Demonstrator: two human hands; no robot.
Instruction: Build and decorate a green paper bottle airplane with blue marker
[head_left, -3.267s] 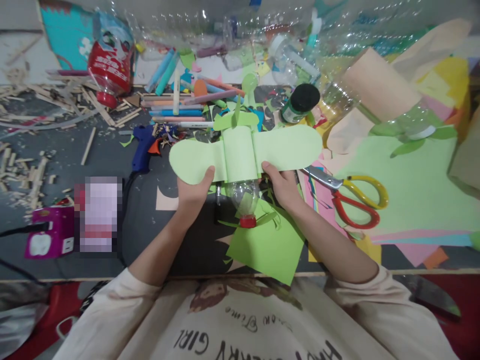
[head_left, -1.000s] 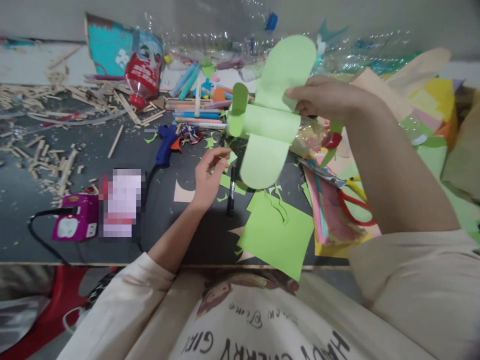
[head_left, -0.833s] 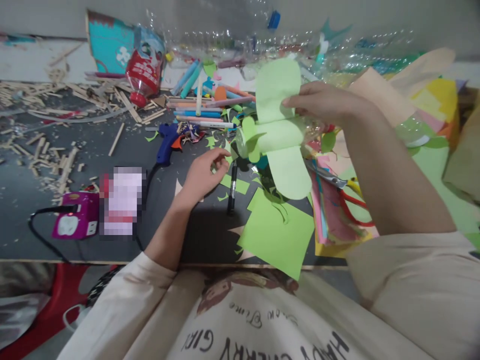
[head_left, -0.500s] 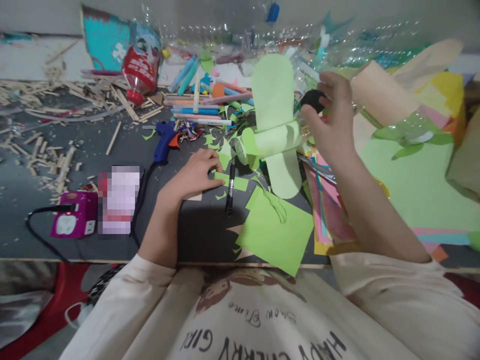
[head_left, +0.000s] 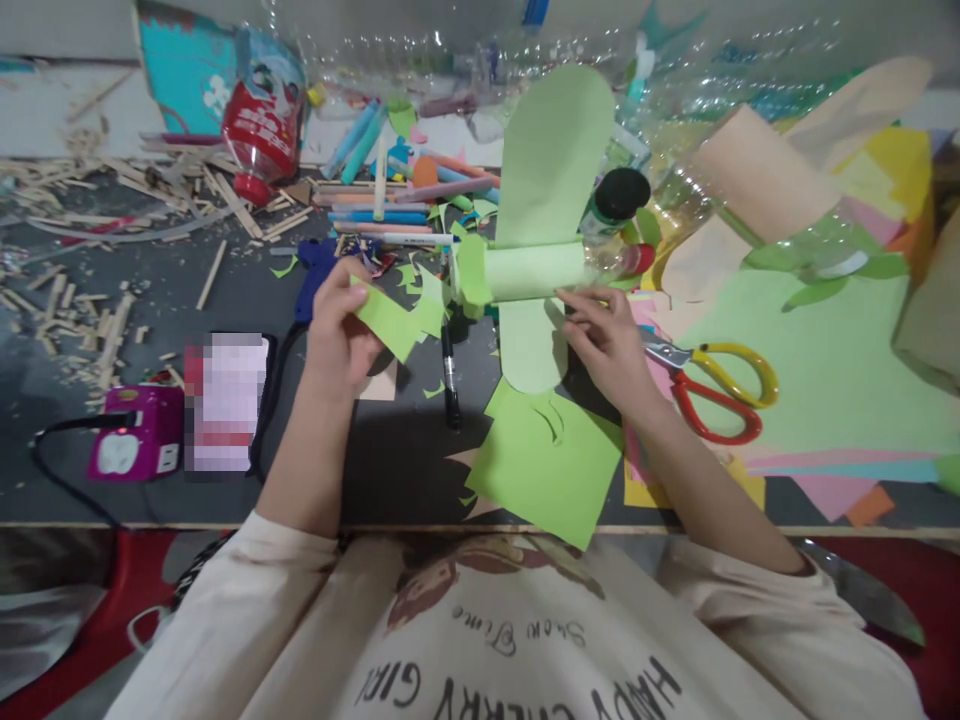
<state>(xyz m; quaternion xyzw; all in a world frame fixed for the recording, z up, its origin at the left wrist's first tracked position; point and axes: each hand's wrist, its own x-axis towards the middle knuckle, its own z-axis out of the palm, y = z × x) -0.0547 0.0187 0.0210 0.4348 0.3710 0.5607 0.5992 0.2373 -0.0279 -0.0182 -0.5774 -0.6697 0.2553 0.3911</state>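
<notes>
My left hand (head_left: pixel 335 335) is closed, pinching a light green paper strip (head_left: pixel 390 318) between thumb and fingers above the table. My right hand (head_left: pixel 609 345) has its fingertips together against the lower edge of a green paper model (head_left: pixel 534 272). This model has a rolled paper body around a clear bottle, with two long rounded wings, one pointing away and one toward me. A black marker (head_left: pixel 450 375) lies between my hands. Bright green paper sheets (head_left: pixel 547 460) lie at the table's near edge, and scissors (head_left: pixel 720 385) with red and yellow handles are right of my right hand.
A blue glue gun (head_left: pixel 313 272) lies behind my left hand. On the left are a phone (head_left: pixel 226 400), a purple power block (head_left: pixel 135 432) and scattered wooden sticks (head_left: pixel 97 330). Coloured pens (head_left: pixel 397 215), a red-labelled bottle (head_left: pixel 262 125) and a black-capped container (head_left: pixel 621 195) stand or lie farther back.
My left hand has picked up the green paper strip from the table and raised it. My right hand has come down from beside the black cap to the model, which has turned slightly.
</notes>
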